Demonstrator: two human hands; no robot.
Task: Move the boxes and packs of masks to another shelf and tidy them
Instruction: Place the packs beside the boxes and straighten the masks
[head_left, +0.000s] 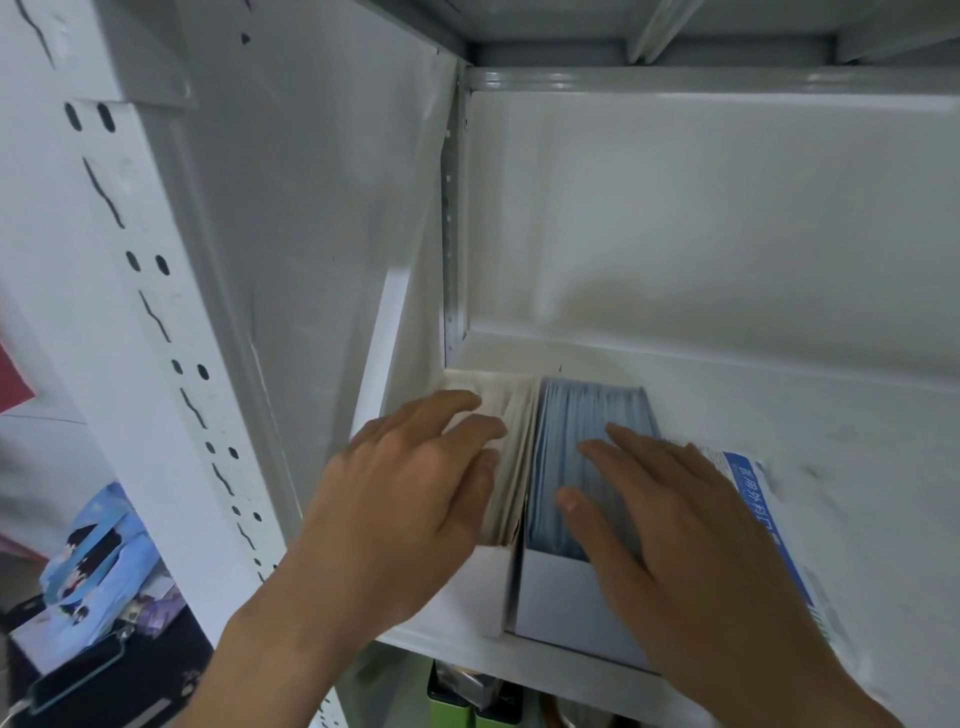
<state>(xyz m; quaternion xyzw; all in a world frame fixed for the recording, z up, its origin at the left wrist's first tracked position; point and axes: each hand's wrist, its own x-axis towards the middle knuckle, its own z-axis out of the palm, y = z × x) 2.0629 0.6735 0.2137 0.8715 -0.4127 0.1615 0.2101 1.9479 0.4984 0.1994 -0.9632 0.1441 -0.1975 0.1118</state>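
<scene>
Two open-top white boxes side by side on the white metal shelf (857, 447), at its front left corner, touching each other. Left box (493, 587) filled with white masks (511, 415) stacked on edge; right box (566, 603) filled with blue masks (587, 415), same way. One flat pack of masks (763, 514) just right of the blue box, white with a blue band, partly hidden under the right hand; blue band carries Chinese print, too blurred and covered to read fully. Left hand (410, 499) flat on top of the white masks, fingers straight, gripping nothing. Right hand (670, 525) flat on the blue masks and the pack edge, fingers straight and spread, gripping nothing. Perforated white upright (156, 291) at left. Beyond it, lower left, several blue packs with cartoon figures (93, 566) in a loose heap. Below the shelf edge, green container tops (467, 701), count unclear.
</scene>
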